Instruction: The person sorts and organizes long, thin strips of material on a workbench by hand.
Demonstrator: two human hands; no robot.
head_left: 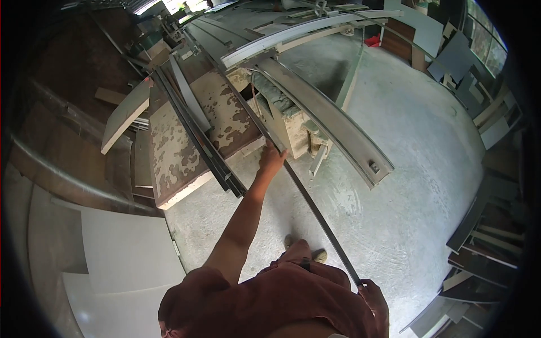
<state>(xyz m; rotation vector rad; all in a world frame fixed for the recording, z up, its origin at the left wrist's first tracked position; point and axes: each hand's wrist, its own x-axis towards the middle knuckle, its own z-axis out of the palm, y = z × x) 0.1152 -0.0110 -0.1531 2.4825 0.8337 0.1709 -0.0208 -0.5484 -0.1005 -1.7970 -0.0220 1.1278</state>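
Note:
A long, thin dark strip (315, 210) runs from the machine table down to the lower right. My left hand (272, 159) is closed round its middle, beside the corner of the worn, patchy table top (228, 115). Near the strip's lower end, my right hand (372, 294) grips it close to my body. Several other dark strips (194, 135) lie together across the table top and jut over its front edge. Next to them rests a pale flat strip (189, 93).
A sliding metal rail (332, 121) extends right of the table, with a long white fence (304, 35) behind. Pale panels (124, 248) stand at lower left. Offcuts and boards (484, 253) line the right side. My feet are on the concrete floor (394, 197).

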